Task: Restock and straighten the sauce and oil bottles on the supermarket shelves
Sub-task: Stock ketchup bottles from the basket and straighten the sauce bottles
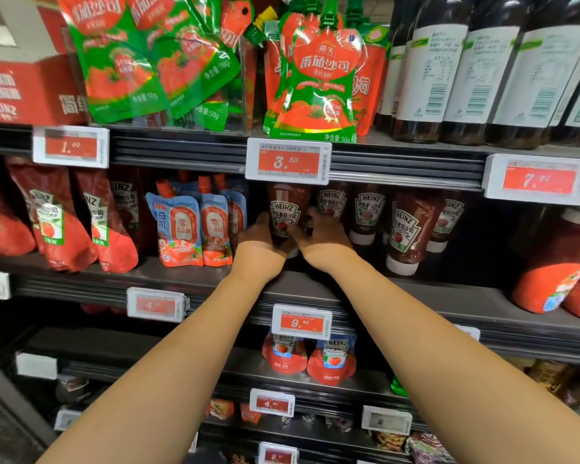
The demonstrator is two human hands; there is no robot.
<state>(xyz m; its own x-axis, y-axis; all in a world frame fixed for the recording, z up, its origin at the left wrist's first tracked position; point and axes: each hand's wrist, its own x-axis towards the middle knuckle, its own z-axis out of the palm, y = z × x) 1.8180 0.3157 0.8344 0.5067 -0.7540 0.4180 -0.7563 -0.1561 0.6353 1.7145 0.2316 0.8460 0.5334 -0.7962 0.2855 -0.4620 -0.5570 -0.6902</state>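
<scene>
Both forearms reach up from the bottom of the view to the middle shelf (416, 289). The left hand (260, 241) wraps the left side of an upside-down ketchup bottle (284, 212), and the right hand (325, 241) cups its right side, so each grip holds this one bottle between them, fingers curled around the lower body near the cap end. The bottle stands at the front edge of the shelf, just under the price tag (288, 160) reading 3.50, at the left end of a row of matching bottles (407, 226) that stand on their white caps. To its left, just beside the left hand, sit blue spout pouches (188, 226), and farther left lean red ketchup pouches (61, 222). The bottle looks like squeezable plastic: moderately heavy when full, smooth and a little slippery on the label, likely to dent if pinched hard. Holding it low around the waist seems the safest place, since it balances on a narrow cap and could tip its neighbours. On the shelf above stand green tomato sauce pouches (318, 72) and dark glass bottles (482, 68).
</scene>
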